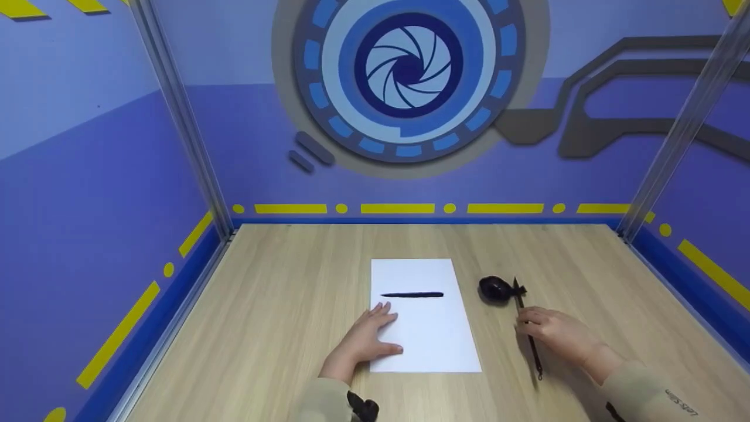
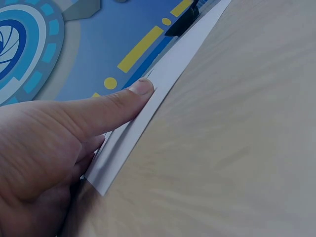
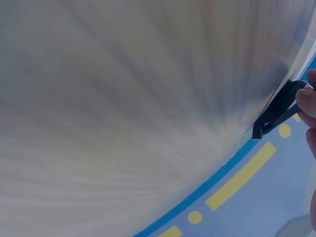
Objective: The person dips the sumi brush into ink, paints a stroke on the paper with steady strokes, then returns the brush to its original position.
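A white sheet of paper (image 1: 430,334) lies on the wooden table (image 1: 281,305), with one black horizontal stroke (image 1: 412,295) painted across its upper part. My left hand (image 1: 375,331) rests flat on the sheet's left edge, fingers straight. In the left wrist view, a finger (image 2: 118,101) of my left hand presses the paper (image 2: 128,143) near its edge. My right hand (image 1: 548,331) grips a thin black brush (image 1: 535,357), whose tip sits at a small black ink dish (image 1: 495,290) right of the paper. The right wrist view shows the brush (image 3: 281,111) held in my fingers (image 3: 308,94).
Blue walls with yellow dashes enclose the table on three sides, with metal posts (image 1: 220,217) at the back corners. Bare wood stretches left of the paper and behind it.
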Demonstrator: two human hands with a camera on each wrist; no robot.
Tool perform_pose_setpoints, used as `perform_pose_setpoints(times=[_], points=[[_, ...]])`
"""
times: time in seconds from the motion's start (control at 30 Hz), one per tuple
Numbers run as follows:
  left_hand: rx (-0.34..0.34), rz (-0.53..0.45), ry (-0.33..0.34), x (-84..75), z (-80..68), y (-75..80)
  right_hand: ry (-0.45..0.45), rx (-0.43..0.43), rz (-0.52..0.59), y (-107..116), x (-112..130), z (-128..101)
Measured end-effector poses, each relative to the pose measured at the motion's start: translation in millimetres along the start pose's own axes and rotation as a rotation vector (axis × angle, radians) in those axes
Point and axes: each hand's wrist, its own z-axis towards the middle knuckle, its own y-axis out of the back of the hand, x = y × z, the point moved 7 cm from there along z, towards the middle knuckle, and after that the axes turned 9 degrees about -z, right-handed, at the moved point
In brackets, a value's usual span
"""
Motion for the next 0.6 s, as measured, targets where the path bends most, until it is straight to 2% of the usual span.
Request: perform_pose_setpoints(times=[0.6], points=[[0.000, 0.016, -0.007, 0.3, 0.2, 0.0, 0.021, 0.086, 0.034, -8.1, -1.2, -3.7]])
